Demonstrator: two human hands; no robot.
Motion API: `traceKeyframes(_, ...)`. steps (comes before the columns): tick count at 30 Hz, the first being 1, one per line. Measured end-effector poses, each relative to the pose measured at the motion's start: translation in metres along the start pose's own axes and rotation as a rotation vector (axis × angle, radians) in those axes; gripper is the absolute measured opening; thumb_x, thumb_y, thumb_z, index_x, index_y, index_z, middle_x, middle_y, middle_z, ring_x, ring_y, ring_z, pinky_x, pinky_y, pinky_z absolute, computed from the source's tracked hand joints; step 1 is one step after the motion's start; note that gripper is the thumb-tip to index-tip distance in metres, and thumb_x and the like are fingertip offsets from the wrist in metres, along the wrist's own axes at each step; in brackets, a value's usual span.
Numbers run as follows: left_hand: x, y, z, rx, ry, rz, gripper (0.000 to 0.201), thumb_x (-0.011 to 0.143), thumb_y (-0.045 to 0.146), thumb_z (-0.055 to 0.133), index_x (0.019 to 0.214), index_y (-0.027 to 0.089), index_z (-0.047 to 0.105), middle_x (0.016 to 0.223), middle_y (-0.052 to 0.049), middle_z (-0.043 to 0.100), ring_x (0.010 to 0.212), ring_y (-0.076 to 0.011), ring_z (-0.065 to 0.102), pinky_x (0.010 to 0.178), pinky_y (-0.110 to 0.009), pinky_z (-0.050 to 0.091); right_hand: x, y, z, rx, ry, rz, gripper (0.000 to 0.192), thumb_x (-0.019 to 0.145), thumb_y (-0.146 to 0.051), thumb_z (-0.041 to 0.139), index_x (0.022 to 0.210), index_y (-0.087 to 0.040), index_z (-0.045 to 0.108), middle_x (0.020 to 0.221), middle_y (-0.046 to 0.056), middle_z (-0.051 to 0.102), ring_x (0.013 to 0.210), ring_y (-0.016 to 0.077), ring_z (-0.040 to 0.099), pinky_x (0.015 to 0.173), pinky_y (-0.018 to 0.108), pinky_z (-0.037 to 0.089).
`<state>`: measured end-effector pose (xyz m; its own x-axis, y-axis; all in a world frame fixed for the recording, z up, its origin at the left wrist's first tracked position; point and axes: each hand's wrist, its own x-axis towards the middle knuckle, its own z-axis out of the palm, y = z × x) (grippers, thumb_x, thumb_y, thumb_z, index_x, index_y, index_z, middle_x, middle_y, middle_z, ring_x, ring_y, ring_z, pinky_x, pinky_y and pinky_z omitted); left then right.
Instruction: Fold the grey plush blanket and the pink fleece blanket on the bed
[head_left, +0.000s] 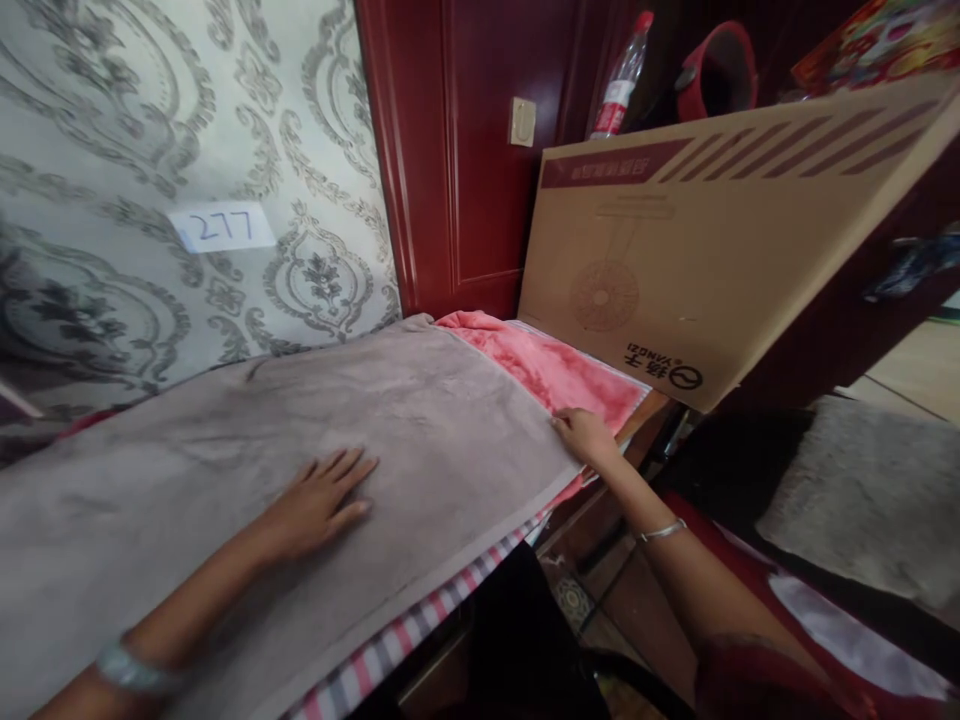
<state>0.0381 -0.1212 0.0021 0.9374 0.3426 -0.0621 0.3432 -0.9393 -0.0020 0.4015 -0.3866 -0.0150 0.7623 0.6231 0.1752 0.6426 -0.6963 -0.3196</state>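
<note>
A grey plush blanket (420, 420) lies spread over a long surface against the wall. My left hand (319, 505) rests flat on it with the fingers spread. At the blanket's right edge, my right hand (585, 435) pinches the border between thumb and fingers. Beyond that edge shows a pink plush cloth (547, 365), bunched at its far corner. A checked cloth (420, 620) in pink, grey and white sticks out from under the blanket along the near side.
A large cardboard box (645, 240) stands at the far right, with a plastic bottle (619, 85) and a red ring-shaped thing (720, 70) behind it. A grey fluffy cushion (870, 500) lies at right. The patterned wall (322, 200) bears a paper marked 277 (223, 227).
</note>
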Motion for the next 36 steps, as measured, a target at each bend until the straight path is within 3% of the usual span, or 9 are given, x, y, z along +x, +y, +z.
traceKeyframes(3,-0.047,0.001,0.020,0.027,0.093,0.028,0.065,0.094,0.062,0.040,0.154,0.040,0.026,0.164,-0.003,0.023,0.150,-0.0335,0.027,0.118,-0.058,0.029,0.007,0.002,0.008,-0.007,-0.007,0.017,0.024,0.093,-0.027,0.053,0.100,-0.015,0.073,0.103,0.014,0.073,0.095,0.0239,0.066,0.078,0.030,0.045)
traceKeyframes(6,-0.071,0.005,0.036,0.056,0.166,0.009,0.062,0.096,0.057,0.039,0.155,0.043,0.023,0.164,0.001,0.022,0.151,-0.0323,0.025,0.119,-0.059,0.027,0.008,0.004,0.010,0.010,0.058,0.041,0.023,0.093,-0.026,0.054,0.104,-0.013,0.069,0.102,0.014,0.071,0.092,0.0223,0.065,0.075,0.028,0.044)
traceKeyframes(9,-0.076,0.009,0.045,0.066,0.198,-0.017,0.061,0.097,0.055,0.037,0.155,0.042,0.021,0.165,0.001,0.022,0.151,-0.0321,0.023,0.119,-0.062,0.024,0.005,0.007,0.011,0.017,0.105,0.088,0.022,0.095,-0.024,0.050,0.105,-0.012,0.065,0.102,0.014,0.070,0.090,0.0223,0.065,0.072,0.029,0.042)
traceKeyframes(12,-0.074,0.011,0.047,0.055,0.200,-0.020,0.062,0.097,0.056,0.038,0.155,0.042,0.021,0.165,0.001,0.022,0.151,-0.0320,0.024,0.119,-0.062,0.024,0.001,0.011,0.014,-0.014,0.072,0.136,0.021,0.097,-0.025,0.049,0.105,-0.012,0.064,0.102,0.015,0.071,0.091,0.0237,0.066,0.070,0.029,0.041)
traceKeyframes(17,-0.073,0.016,0.042,0.017,0.193,-0.036,0.061,0.098,0.056,0.037,0.155,0.041,0.023,0.164,0.001,0.024,0.152,-0.0310,0.022,0.121,-0.059,0.022,-0.005,0.012,0.017,-0.033,0.051,0.150,0.026,0.099,-0.027,0.045,0.109,-0.013,0.064,0.103,0.016,0.072,0.095,0.0253,0.067,0.070,0.030,0.041)
traceKeyframes(22,-0.086,0.022,0.034,-0.041,0.107,-0.089,0.059,0.098,0.058,0.036,0.154,0.040,0.028,0.165,0.001,0.023,0.152,-0.0299,0.022,0.122,-0.057,0.021,-0.010,0.012,0.016,-0.046,0.043,0.198,0.033,0.100,-0.032,0.042,0.112,-0.012,0.066,0.102,0.018,0.072,0.092,0.0271,0.068,0.068,0.031,0.044)
traceKeyframes(27,-0.134,0.025,0.031,-0.052,0.041,-0.192,0.061,0.098,0.057,0.035,0.155,0.038,0.026,0.165,0.000,0.020,0.153,-0.0295,0.020,0.122,-0.059,0.021,-0.014,0.011,0.016,-0.060,0.007,0.225,0.038,0.100,-0.035,0.043,0.118,-0.010,0.066,0.101,0.021,0.071,0.092,0.0312,0.068,0.069,0.034,0.045)
traceKeyframes(36,-0.228,0.038,0.044,0.050,0.150,-0.391,0.061,0.098,0.055,0.037,0.155,0.036,0.029,0.163,-0.002,0.031,0.150,-0.0291,0.029,0.120,-0.057,0.026,-0.017,0.015,0.020,-0.085,0.040,0.239,0.040,0.099,-0.037,0.044,0.115,-0.012,0.071,0.098,0.027,0.071,0.084,0.0317,0.068,0.063,0.038,0.041)
